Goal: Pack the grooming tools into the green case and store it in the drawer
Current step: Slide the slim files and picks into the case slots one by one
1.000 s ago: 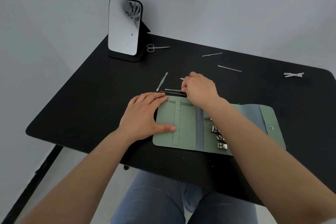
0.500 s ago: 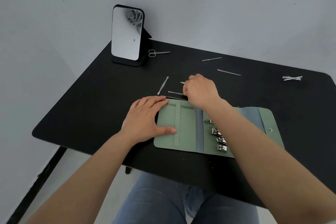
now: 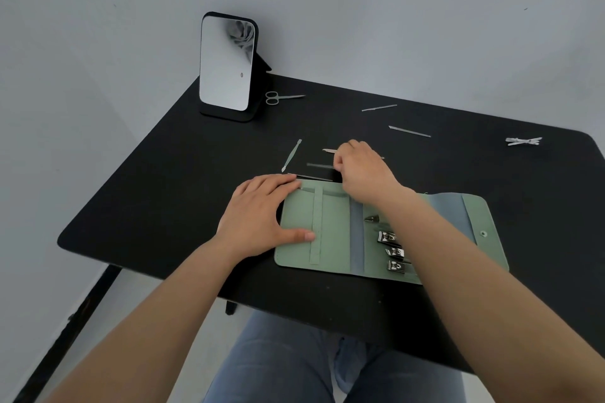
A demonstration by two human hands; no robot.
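Note:
The green case lies open on the black table. Three nail clippers sit in its right half. My left hand presses flat on the case's left edge. My right hand is curled just past the far edge and pinches the end of a thin metal tool, which is blurred. Loose tools lie nearby: a cuticle pusher, a pointed tool and a dark file along the case's far edge.
A standing mirror is at the back left, with small scissors beside it. Two thin tools lie further back, and a white clip-like piece at the far right. My knees are under the near table edge.
My right hand stayed at the case's far edge, its fingers closing on the thin tool, which now looks blurred. My left hand has not moved. The view shifted slightly.

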